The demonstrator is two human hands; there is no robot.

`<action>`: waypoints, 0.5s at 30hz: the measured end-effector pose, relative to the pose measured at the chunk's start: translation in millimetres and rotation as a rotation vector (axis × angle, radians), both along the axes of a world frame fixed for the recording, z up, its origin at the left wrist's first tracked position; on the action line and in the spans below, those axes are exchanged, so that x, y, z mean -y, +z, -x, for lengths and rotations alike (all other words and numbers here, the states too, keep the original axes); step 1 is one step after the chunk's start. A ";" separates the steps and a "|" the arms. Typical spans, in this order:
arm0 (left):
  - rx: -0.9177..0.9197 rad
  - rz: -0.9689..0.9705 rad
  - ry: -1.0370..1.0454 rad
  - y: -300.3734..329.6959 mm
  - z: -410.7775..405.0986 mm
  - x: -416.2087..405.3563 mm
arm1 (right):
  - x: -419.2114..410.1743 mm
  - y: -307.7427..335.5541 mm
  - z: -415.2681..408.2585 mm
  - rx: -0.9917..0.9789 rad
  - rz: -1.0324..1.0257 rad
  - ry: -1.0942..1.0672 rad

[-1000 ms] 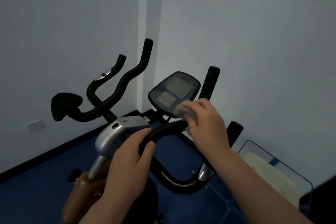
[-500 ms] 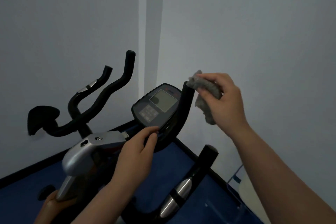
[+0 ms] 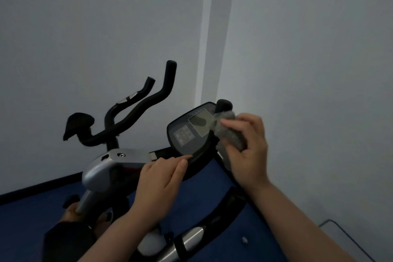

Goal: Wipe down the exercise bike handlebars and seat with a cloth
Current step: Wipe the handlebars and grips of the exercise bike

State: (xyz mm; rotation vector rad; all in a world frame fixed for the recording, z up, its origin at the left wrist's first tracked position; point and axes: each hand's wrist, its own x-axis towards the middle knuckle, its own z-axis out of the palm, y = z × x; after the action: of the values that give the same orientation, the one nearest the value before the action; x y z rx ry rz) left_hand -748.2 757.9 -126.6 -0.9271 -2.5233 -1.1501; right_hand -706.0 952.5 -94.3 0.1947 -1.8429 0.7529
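Observation:
My right hand (image 3: 247, 149) grips a grey cloth (image 3: 227, 128) wrapped round the upright right handlebar (image 3: 222, 106), just below its black tip. My left hand (image 3: 161, 181) holds the lower black bar beside the console (image 3: 189, 132), thumb and forefinger stretched along it. The left handlebars (image 3: 148, 102) curve up at the back left, untouched. A black pad (image 3: 77, 124) sticks out at their left end. The seat is not in view.
A silver frame housing (image 3: 106, 166) sits left of my left hand. A lower handle with a silver sensor (image 3: 191, 238) runs along the bottom. White walls meet in a corner behind the bike. Blue floor (image 3: 32, 215) lies below, with a thin wire frame (image 3: 344, 232) at lower right.
My right hand slid the cloth down from the tip of the right handlebar onto its shaft. The view shifted, and my left hand stayed on the lower bar.

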 end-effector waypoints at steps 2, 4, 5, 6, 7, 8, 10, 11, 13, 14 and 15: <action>-0.015 -0.014 0.017 -1.8 -1.6 -0.3 | 13.5 -29.9 0.8 0.060 -0.066 0.021; -0.037 -0.028 0.026 -3.8 -3.4 -1.2 | 17.5 -49.6 -7.1 0.126 -0.099 0.081; -0.045 -0.038 0.031 -5.5 -4.2 -1.7 | 15.1 -48.6 -9.9 0.129 -0.087 0.125; -0.049 -0.047 0.041 -7.0 -4.5 -2.1 | 11.3 -41.7 -10.4 0.107 -0.083 0.159; -0.055 -0.051 0.050 -8.6 -5.1 -2.3 | 7.6 -29.8 -9.4 0.063 -0.084 0.165; -0.065 -0.051 0.061 -9.7 -5.5 -3.0 | 3.1 -14.8 -5.7 0.004 -0.089 0.139; -0.080 -0.056 0.096 -10.4 -7.0 -5.5 | -5.8 9.6 5.6 -0.084 -0.108 0.047; -0.079 -0.057 0.107 -10.1 -7.9 -6.9 | -7.5 14.6 9.9 -0.098 -0.111 0.015; -0.072 -0.058 0.109 -9.9 -9.7 -7.7 | -5.9 2.9 9.8 -0.055 -0.143 0.049; -0.070 -0.054 0.101 -10.4 -10.5 -7.1 | -2.9 -11.7 6.3 -0.001 -0.166 0.081; -0.071 -0.045 0.090 -11.4 -11.1 -5.9 | 1.7 -28.1 0.7 0.065 -0.184 0.114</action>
State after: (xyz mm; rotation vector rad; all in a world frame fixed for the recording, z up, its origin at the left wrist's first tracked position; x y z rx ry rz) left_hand -737.0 763.7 -138.1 -0.8192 -2.4459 -1.1216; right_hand -706.8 950.9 -122.4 0.4006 -1.9768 0.6740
